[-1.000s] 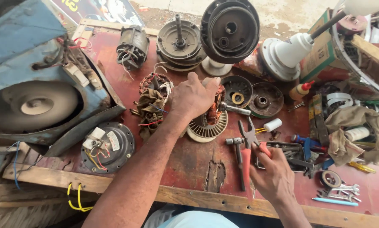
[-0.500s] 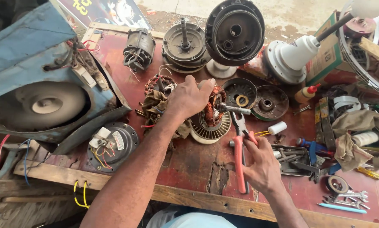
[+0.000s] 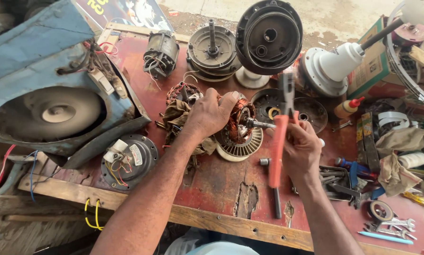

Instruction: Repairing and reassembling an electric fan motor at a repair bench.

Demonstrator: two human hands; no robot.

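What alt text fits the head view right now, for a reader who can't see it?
The left hand grips a copper-wound motor rotor on a cluttered red workbench, while the right hand holds orange-handled pliers upright beside its shaft. Fan motor parts and tools lie around them.

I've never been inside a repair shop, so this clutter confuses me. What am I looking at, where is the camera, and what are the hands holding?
The camera sits on the person's head and looks down at a worn red workbench. The left hand has its grip on a copper-wound motor rotor with a steel shaft. The right hand holds orange-handled pliers upright beside that shaft. Around them lie round fan motor housings, a blue casing, a white fan stand, rags and small tools.
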